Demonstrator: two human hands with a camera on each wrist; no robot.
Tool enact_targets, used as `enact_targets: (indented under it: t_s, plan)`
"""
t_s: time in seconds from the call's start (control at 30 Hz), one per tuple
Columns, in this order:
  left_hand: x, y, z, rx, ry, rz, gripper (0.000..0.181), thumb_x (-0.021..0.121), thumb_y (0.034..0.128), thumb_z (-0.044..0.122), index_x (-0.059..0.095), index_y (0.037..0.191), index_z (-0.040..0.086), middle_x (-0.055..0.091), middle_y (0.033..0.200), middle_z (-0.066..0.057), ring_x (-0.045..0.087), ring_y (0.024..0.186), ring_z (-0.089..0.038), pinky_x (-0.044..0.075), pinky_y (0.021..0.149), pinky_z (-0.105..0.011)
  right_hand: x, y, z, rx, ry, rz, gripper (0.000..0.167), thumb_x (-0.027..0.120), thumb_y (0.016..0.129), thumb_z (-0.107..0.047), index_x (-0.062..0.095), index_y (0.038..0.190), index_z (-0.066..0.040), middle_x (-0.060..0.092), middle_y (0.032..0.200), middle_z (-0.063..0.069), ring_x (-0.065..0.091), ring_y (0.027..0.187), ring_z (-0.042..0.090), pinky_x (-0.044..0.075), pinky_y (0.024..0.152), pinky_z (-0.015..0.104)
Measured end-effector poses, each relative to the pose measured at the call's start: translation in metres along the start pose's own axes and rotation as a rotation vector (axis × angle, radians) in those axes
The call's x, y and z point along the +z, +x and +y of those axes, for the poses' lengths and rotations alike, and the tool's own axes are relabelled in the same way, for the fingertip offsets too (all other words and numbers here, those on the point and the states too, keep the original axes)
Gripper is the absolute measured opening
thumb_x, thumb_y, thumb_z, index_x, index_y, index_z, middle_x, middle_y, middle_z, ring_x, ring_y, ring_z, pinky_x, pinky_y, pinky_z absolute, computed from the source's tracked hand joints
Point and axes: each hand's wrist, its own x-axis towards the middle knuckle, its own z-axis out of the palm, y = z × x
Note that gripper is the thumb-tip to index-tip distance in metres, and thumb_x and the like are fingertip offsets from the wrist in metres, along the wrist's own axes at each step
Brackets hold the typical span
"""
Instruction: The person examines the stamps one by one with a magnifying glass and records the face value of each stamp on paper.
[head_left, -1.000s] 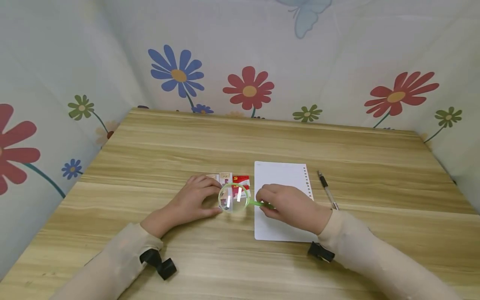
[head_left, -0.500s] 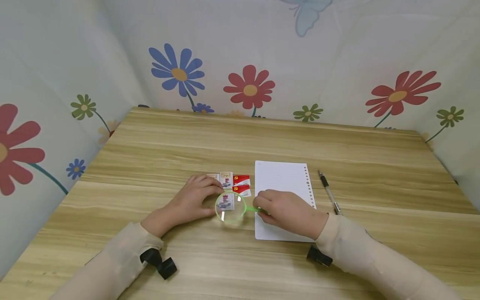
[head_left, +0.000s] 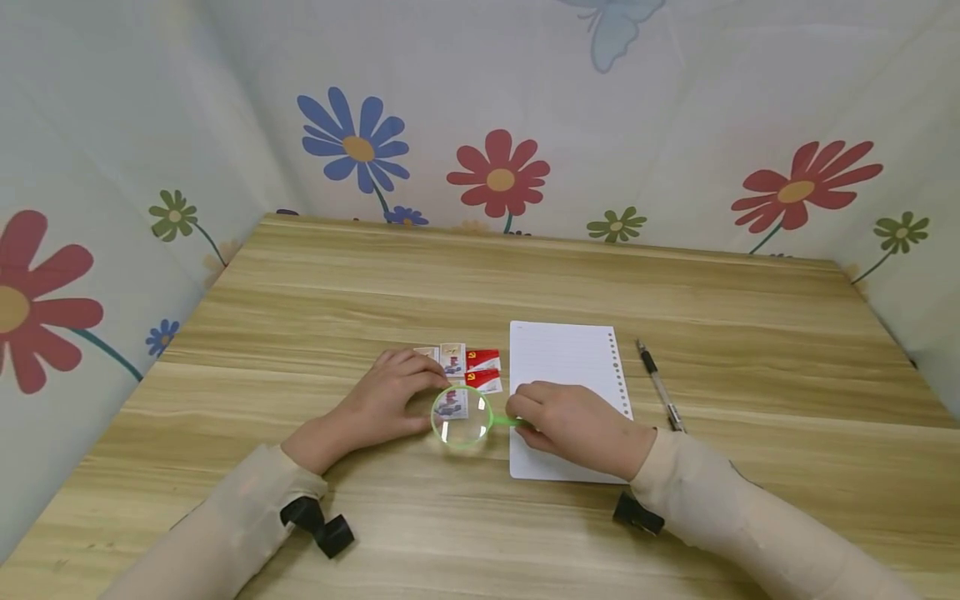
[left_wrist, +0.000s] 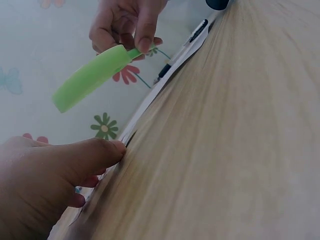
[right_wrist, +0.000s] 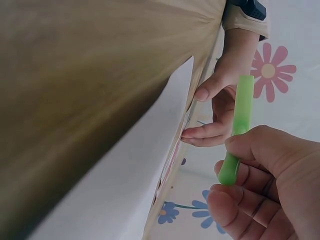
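Observation:
In the head view my right hand (head_left: 577, 421) pinches the handle of a light green magnifying glass (head_left: 462, 417) between thumb and fingers. Both wrist views show the glass (left_wrist: 90, 78) raised off the table. Through its lens appears a pale stamp (head_left: 453, 404) with a dark printed figure. Beyond it lie another pale stamp (head_left: 452, 358) and two red stamps (head_left: 483, 381), one above the other. My left hand (head_left: 386, 396) rests at the left of the stamps, its fingers gently bent and thumb apart. Its fingers partly cover a further pale stamp (head_left: 427, 353).
A white lined sheet (head_left: 562, 358) with punched holes lies under my right hand. Right of it is a black-gripped pen (head_left: 660, 385). The wooden table (head_left: 420, 283) ends at a flower-printed cloth (head_left: 562, 100) behind.
My right hand has brought the magnifying glass a little nearer to me, off the red stamps and over the nearest pale one; over the last half second it is almost still. My left hand stays put.

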Motion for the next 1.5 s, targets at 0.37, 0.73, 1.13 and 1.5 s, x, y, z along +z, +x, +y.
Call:
enact_targets:
  t_s: [0.37, 0.73, 1.13, 1.5]
  plan:
    - [0.001, 0.000, -0.001, 0.059, 0.029, 0.059, 0.039, 0.079, 0.0695, 0.030, 0.072, 0.102, 0.011, 0.062, 0.111, -0.004, 0.053, 0.110, -0.023, 0.042, 0.100, -0.045, -0.008, -0.004, 0.001, 0.036, 0.028, -0.004, 0.012, 0.070, 0.085, -0.013, 0.062, 0.093, -0.013, 0.062, 0.085, -0.006, 0.055, 0.073, 0.004, 0.052, 0.067, 0.018]
    - [-0.008, 0.009, 0.004, 0.046, 0.054, 0.086, 0.045, 0.078, 0.0748, 0.036, 0.069, 0.111, 0.011, 0.062, 0.114, -0.006, 0.053, 0.112, -0.025, 0.043, 0.098, -0.045, -0.021, -0.009, 0.005, 0.095, 0.051, 0.004, 0.010, 0.070, 0.086, -0.013, 0.062, 0.092, -0.014, 0.061, 0.084, -0.006, 0.055, 0.071, 0.003, 0.051, 0.065, 0.018]
    - [-0.002, 0.032, 0.019, 0.060, 0.046, 0.078, 0.052, 0.075, 0.0787, 0.044, 0.066, 0.115, 0.008, 0.062, 0.117, -0.006, 0.054, 0.113, -0.025, 0.041, 0.103, -0.045, -0.035, -0.025, 0.017, 0.176, 0.130, 0.067, 0.012, 0.069, 0.086, -0.009, 0.060, 0.093, -0.012, 0.060, 0.083, -0.006, 0.052, 0.070, 0.002, 0.046, 0.060, 0.015]
    - [0.008, 0.055, 0.029, 0.092, -0.001, 0.086, 0.051, 0.075, 0.0793, 0.043, 0.066, 0.117, 0.011, 0.062, 0.116, -0.004, 0.053, 0.114, -0.024, 0.040, 0.105, -0.044, -0.052, -0.050, 0.030, 0.347, 0.177, 0.107, 0.015, 0.071, 0.083, -0.003, 0.061, 0.093, -0.009, 0.057, 0.079, -0.004, 0.048, 0.069, 0.004, 0.045, 0.058, 0.017]
